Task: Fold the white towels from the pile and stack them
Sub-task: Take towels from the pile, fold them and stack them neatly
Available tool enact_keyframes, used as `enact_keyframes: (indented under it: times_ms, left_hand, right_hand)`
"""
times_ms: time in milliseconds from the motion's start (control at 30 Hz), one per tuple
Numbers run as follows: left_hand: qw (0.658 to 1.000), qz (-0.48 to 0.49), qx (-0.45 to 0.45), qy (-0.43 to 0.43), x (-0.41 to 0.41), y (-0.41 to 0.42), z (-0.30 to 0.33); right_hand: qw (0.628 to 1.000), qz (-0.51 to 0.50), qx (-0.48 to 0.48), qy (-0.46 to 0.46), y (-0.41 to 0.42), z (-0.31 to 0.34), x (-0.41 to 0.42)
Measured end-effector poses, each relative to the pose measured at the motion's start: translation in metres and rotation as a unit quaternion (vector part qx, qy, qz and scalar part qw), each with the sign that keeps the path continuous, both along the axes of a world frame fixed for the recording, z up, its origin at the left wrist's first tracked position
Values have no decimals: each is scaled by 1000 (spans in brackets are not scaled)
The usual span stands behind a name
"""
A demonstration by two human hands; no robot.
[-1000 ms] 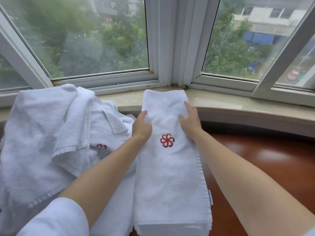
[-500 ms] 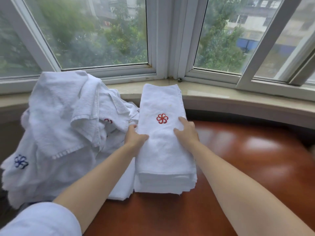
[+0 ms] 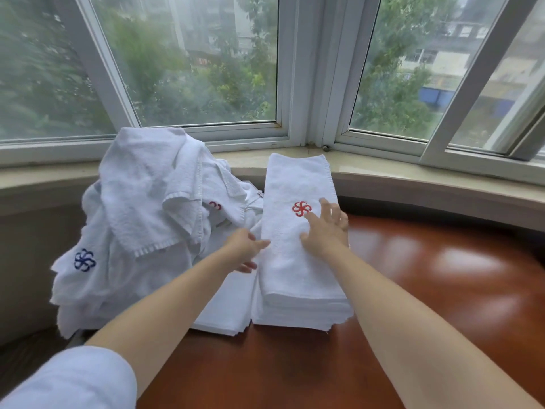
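Your right grip (image 3: 324,228) lies spread on the terry stack (image 3: 298,261); your left grip (image 3: 246,249), fingers loose, touches its edge. Left: rumpled pile (image 3: 141,219). Underneath: glossy desk (image 3: 427,290).

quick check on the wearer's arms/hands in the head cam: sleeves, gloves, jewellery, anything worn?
Both hands bare: left hand, right hand. No gloves, rings, watch or bands visible. Forearms uncovered. A pale blue-white sleeve covers the left upper arm at the bottom corner. No sleeve shows on the right arm within the frame.
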State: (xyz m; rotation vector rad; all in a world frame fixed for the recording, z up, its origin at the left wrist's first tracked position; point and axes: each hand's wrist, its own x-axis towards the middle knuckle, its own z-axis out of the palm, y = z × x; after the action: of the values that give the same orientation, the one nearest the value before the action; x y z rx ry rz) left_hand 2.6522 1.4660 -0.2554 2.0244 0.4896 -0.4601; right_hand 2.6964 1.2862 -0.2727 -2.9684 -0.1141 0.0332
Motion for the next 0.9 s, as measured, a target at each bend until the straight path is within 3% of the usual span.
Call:
enact_keyframes:
  times_ms: [100, 200, 300, 367, 500, 600, 667, 700, 800, 900]
  left_hand:
    - [981, 2, 135, -137, 16, 26, 9]
    - [939, 1, 272, -212, 35, 59, 21]
    - [873, 103, 370, -302, 51, 91, 35]
    - [853, 162, 389, -308, 60, 113, 42]
    - [917, 137, 302, -222, 72, 151, 49]
    - [952, 111, 124, -257, 74, 164, 59]
    - [981, 57, -5, -186, 66, 167, 64]
    - [990, 3, -28, -137, 60, 169, 64]
    - [981, -186, -49, -33, 37, 175, 61]
    - [981, -184, -36, -41, 29, 180, 57]
  right_hand:
    - [999, 28, 26, 23, 22, 5, 6]
    - [995, 62, 70, 37, 52, 11, 17]
    - [984, 81, 152, 54, 88, 18, 31]
    - [969, 70, 228, 61, 112, 26, 43]
    - [915, 18, 394, 86, 157, 37, 63]
    - [838, -27, 521, 160, 189, 51, 76]
    - [784, -48, 573, 235, 205, 59, 81]
    - [770, -53, 581, 260, 211, 60, 82]
    - [770, -47, 583, 256, 225, 56, 77]
    - [787, -45, 580, 205, 232, 51, 76]
